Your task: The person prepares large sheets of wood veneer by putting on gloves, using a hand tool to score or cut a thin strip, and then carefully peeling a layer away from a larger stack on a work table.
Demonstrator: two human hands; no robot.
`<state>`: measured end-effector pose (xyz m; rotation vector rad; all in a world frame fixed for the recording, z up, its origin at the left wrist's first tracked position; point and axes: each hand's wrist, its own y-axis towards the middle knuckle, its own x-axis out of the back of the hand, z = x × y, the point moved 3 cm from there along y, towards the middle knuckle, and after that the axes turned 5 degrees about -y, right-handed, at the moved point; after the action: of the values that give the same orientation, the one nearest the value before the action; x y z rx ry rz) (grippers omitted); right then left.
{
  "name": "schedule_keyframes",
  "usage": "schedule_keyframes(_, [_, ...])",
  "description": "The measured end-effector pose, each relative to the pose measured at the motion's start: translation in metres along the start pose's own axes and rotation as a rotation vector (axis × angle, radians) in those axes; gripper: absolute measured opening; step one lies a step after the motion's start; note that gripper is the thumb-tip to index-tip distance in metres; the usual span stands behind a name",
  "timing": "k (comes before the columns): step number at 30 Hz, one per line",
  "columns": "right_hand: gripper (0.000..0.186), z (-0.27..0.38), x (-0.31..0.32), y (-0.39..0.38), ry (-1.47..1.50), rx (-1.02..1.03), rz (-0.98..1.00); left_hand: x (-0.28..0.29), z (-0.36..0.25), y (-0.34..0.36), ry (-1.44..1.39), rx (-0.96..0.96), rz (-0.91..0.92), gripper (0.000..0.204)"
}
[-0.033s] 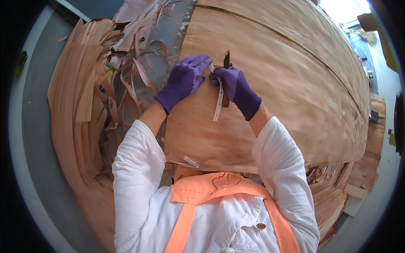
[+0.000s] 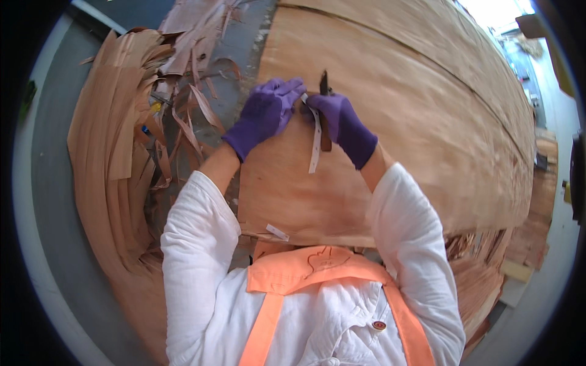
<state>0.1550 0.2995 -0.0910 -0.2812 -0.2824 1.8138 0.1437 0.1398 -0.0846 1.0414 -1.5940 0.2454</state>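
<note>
Sheet (image 2: 409, 134): rm R, scraps (image 2: 206, 107) L

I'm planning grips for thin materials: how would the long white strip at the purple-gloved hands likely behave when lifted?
The long white strip is probably flexible, since it changes direction beside the right hand. It's likely light, looking thin and narrow. Its flat shape suggests it wouldn't roll.

Purple-gloved hands (image 2: 267, 110), loose white sleeves (image 2: 198, 238), orange apron (image 2: 293, 274), dark-red button (image 2: 379, 326)

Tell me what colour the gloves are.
The gloves are purple, with darker purple cuffs; the head view shows them best.
</note>
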Motion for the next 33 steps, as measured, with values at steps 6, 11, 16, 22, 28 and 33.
schedule_keyframes(6, [0.023, 0.019, 0.004, -0.017, -0.179, -0.216, -0.005, -0.007, 0.012, -0.003, 0.138, -0.098, 0.167, 0.042])
schedule_keyframes(11, [0.018, 0.017, 0.028, -0.017, -0.554, -0.186, -0.073, -0.011, 0.015, -0.002, 0.191, -0.191, 0.137, 0.042])
schedule_keyframes(16, [0.015, 0.007, 0.073, -0.078, -0.214, 0.006, -0.048, -0.014, 0.021, 0.007, 0.135, -0.372, 0.207, 0.047])
schedule_keyframes(22, [0.02, -0.052, 0.076, -0.235, 0.232, -0.141, -0.169, -0.012, -0.002, 0.01, -0.15, -0.171, 0.257, 0.036])
schedule_keyframes(28, [0.025, -0.116, 0.119, -0.383, 0.537, -0.028, -0.39, -0.085, -0.166, 0.03, 0.013, -0.271, 0.044, 0.051])
schedule_keyframes(33, [0.021, -0.204, 0.169, -0.512, 0.763, 0.19, -0.622, -0.141, -0.278, 0.021, 0.252, -0.112, 0.065, 0.056])
